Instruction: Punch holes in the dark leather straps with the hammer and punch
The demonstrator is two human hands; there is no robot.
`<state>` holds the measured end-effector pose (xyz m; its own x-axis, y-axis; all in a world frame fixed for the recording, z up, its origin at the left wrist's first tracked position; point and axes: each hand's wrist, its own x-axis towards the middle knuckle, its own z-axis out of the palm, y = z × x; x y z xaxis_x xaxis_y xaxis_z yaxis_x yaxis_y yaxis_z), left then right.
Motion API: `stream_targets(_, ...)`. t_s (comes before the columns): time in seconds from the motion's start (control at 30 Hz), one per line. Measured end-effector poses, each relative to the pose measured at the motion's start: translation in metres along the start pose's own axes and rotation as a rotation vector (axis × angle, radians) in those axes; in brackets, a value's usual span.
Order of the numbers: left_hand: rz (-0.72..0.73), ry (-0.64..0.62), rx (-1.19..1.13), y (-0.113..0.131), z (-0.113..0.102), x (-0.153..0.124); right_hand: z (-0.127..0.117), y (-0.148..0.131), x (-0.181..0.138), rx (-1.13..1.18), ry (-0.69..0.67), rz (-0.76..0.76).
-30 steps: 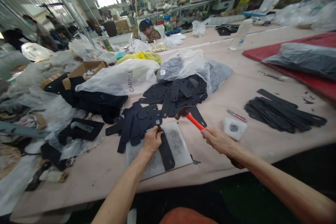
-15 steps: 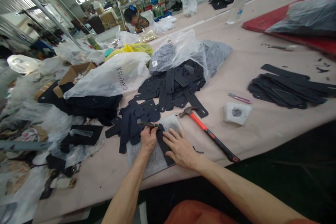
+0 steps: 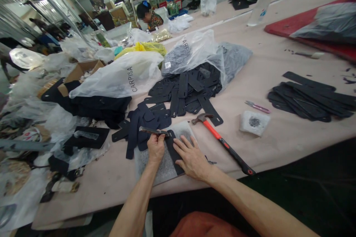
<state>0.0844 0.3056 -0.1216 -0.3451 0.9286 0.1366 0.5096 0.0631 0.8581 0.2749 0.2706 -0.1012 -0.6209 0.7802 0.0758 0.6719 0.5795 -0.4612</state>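
My left hand point(image 3: 155, 147) is closed on a slim metal punch tool point(image 3: 151, 131) that lies sideways over the top end of a black strap piece point(image 3: 172, 152). That strap rests on a grey, speckled cutting pad point(image 3: 164, 164) near the table's front edge. My right hand point(image 3: 190, 157) lies flat and open on the strap, fingers spread, pressing it to the pad. A hammer with a red and black handle point(image 3: 222, 142) lies on the table just right of the pad, untouched.
Piles of black strap pieces lie behind the pad point(image 3: 183, 92) and at the far right point(image 3: 311, 96). Plastic bags point(image 3: 122, 77), a cardboard box point(image 3: 80, 72), a small white pad point(image 3: 254, 122) and pink snips point(image 3: 257, 106) sit around. Another person point(image 3: 148, 14) sits far back.
My right hand set the hammer down on the table and moved left to lie flat on the strap. My left hand turned the punch from upright to sideways.
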Motion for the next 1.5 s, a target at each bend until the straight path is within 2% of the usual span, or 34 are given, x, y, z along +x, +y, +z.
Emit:
stream_targets(0.7,0.105,-0.053,0.071,0.000,0.009,0.004,0.004,0.005,-0.001,-0.008,0.023,-0.017)
stream_targets(1.3,0.187,-0.005,0.368,0.007,0.019,0.002,0.007,0.011,-0.002,0.018,0.056,-0.027)
stream_targets(1.5,0.220,0.002,0.393,0.004,0.020,0.002,0.013,0.008,-0.002,0.026,0.079,-0.024)
